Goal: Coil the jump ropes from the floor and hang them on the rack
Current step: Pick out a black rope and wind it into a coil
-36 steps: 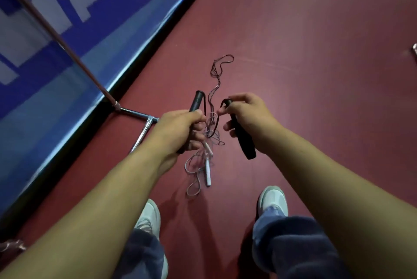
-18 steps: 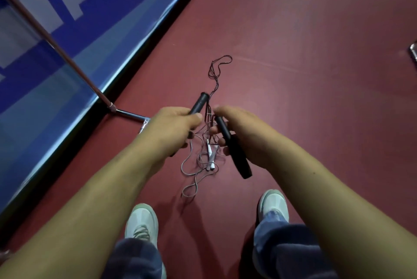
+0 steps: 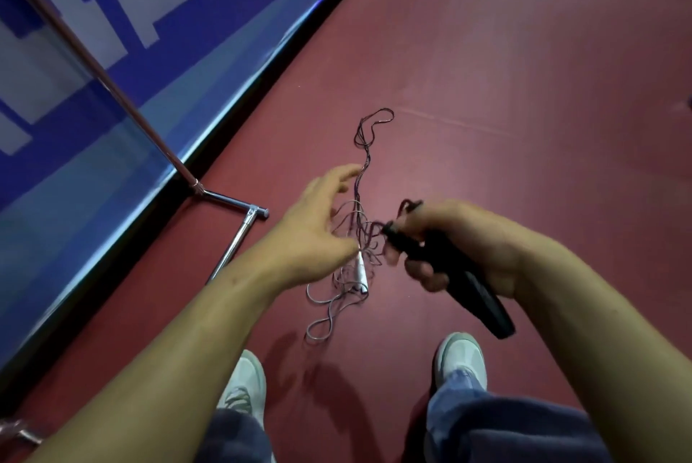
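My right hand (image 3: 468,238) grips the black jump-rope handles (image 3: 475,294), which stick out toward my right shoe. Their thin dark cord (image 3: 369,133) hangs from the hand and trails away across the red floor to a far loop. My left hand (image 3: 312,226) hovers just left of the hanging cord with fingers spread and holds nothing. Below both hands a second rope lies on the floor, with white handles (image 3: 361,271) and tangled grey cord (image 3: 324,316). The rack's chrome pole (image 3: 97,65) slants up to the left from its base bar (image 3: 228,200).
A blue and white banner wall (image 3: 112,32) with a black bottom edge runs along the left. My two white shoes (image 3: 462,354) stand just behind the tangled rope. Red floor (image 3: 524,88) stretches ahead and to the right.
My left hand let go of its black handle and opened. The black handles now sit together in my right hand, which has shifted right.
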